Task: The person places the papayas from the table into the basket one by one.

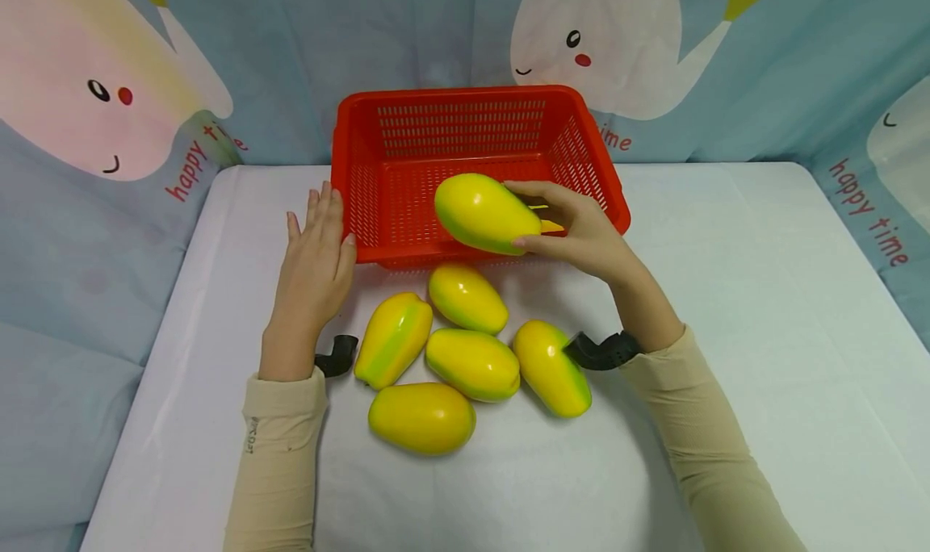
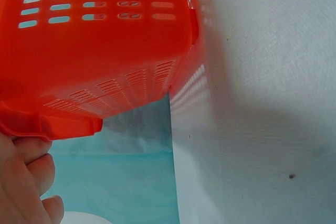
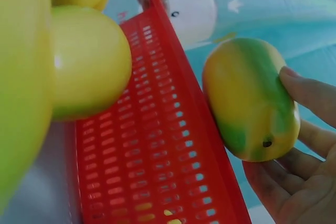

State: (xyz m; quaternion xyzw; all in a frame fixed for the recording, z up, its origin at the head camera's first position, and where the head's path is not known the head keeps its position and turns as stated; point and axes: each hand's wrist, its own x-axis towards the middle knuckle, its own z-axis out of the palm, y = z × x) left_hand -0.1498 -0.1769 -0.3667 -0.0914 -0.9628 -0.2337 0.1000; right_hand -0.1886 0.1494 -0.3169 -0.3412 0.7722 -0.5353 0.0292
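Note:
My right hand [image 1: 570, 221] grips a yellow-green papaya [image 1: 483, 213] by its narrower end, thumb on one side and fingers on the other. In the head view this papaya overlaps the front of the red plastic basket [image 1: 374, 256]; the right wrist view has the papaya [image 3: 249, 98] beside the basket's rim [image 3: 197, 95]. Fingers straight, my left hand [image 1: 312, 269] lies along the basket's left side, fingertips right at the rim. Behind my right hand, a bit of yellow [image 1: 552, 226] shows inside the basket, mostly hidden.
Several papayas lie in front of the basket on the white tabletop, among them one papaya [image 1: 421, 419] nearest me and another [image 1: 552, 368] under the right wrist's black camera mount [image 1: 603, 350]. A blue printed curtain [image 1: 407, 27] hangs behind the basket.

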